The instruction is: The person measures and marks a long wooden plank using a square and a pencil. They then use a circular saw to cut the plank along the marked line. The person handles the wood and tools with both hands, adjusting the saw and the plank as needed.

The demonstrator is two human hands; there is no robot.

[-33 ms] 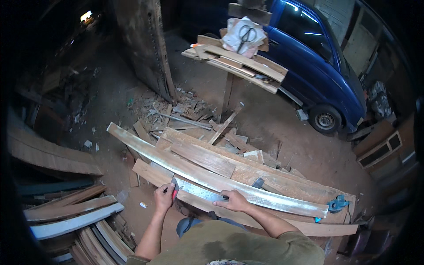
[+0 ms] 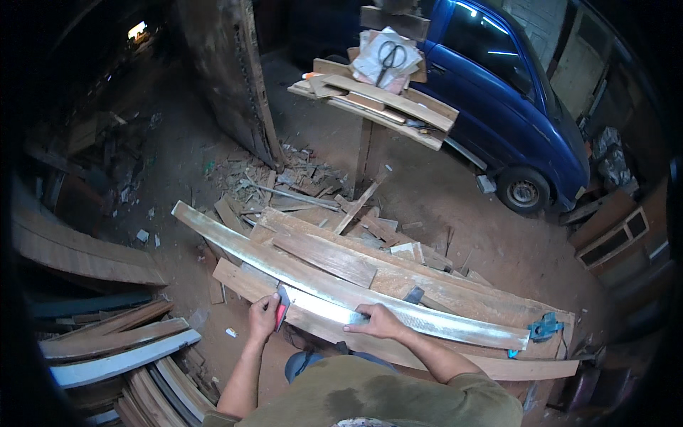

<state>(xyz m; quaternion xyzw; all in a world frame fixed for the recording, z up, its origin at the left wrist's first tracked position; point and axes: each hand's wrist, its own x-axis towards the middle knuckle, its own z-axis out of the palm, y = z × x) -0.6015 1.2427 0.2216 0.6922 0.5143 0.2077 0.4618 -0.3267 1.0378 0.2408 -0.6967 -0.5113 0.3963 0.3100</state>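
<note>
My left hand [image 2: 264, 317] is closed on the red-and-black end piece [image 2: 283, 307] of a tool with a broad, shiny metal blade [image 2: 320, 307]. Whether it is a saw or a square I cannot tell. At the blade's other end, my right hand [image 2: 380, 322] grips it, thumb toward the left. The blade lies along a pale wooden board [image 2: 327, 329] in front of my body. Just beyond it runs a long, light-faced plank [image 2: 313, 275], angled from far left to near right. A shorter brown board [image 2: 324, 257] rests behind that plank.
A teal power tool [image 2: 545, 327] sits at the bench's right end, and a dark block [image 2: 415, 294] lies behind the plank. Scissors [image 2: 389, 57] lie on papers atop stacked boards. Wood scraps [image 2: 313, 186] litter the floor before a blue vehicle [image 2: 498, 114]. Planks [image 2: 128, 359] are stacked at left.
My left hand has tipped slightly, and more of the red end piece shows. The blade catches more glare. My right hand has barely moved.
</note>
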